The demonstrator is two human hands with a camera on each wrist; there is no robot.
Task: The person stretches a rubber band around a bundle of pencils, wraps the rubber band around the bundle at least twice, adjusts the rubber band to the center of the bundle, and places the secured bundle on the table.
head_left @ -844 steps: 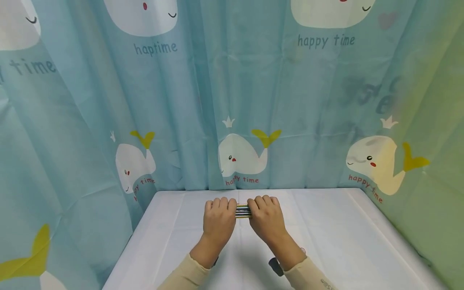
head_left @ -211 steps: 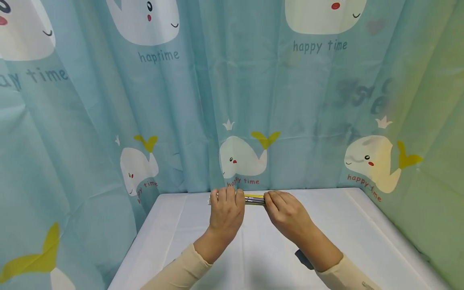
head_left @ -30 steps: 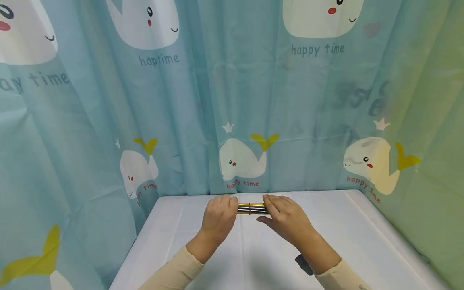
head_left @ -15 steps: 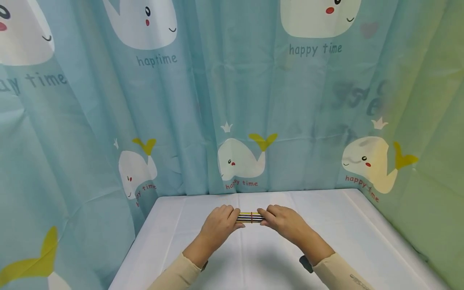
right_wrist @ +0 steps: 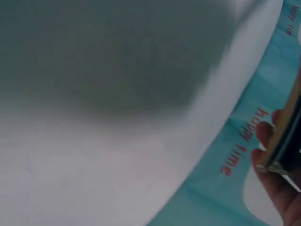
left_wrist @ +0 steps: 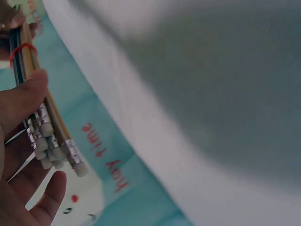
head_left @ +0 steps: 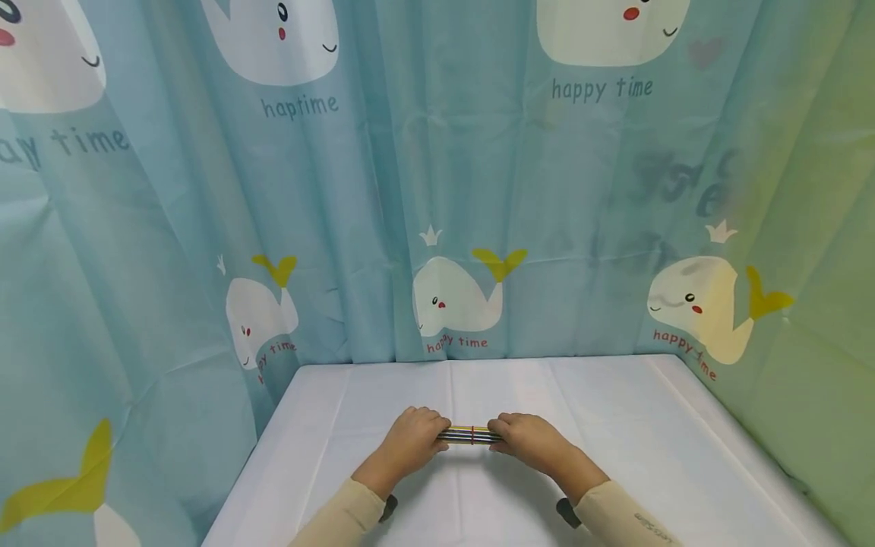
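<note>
A bundle of pencils (head_left: 454,435), dark ones with yellow ones along the edges, is held level above the table. Around its middle sits a red rubber band (head_left: 472,435). My left hand (head_left: 415,439) grips the left end, and my right hand (head_left: 532,441) pinches the right end. In the left wrist view, silver ferrules and whitish erasers (left_wrist: 56,153) stick out past the left thumb (left_wrist: 28,96); the band (left_wrist: 22,48) lies beyond it. The right wrist view catches the other pencil ends (right_wrist: 277,165) at its right edge, with right-hand fingers (right_wrist: 265,134) behind them.
A white-covered table (head_left: 615,425) lies beneath both hands, bearing their shadows. Blue-green curtains (head_left: 369,190) printed with whales stand along its back and sides. Dark wrist devices (head_left: 567,513) show under the sleeves.
No band showed between the hands 28 and 7 seconds ago; a second ago it was round the pencils. Since then both hands have lowered the bundle toward me, and the right fingers have closed in.
</note>
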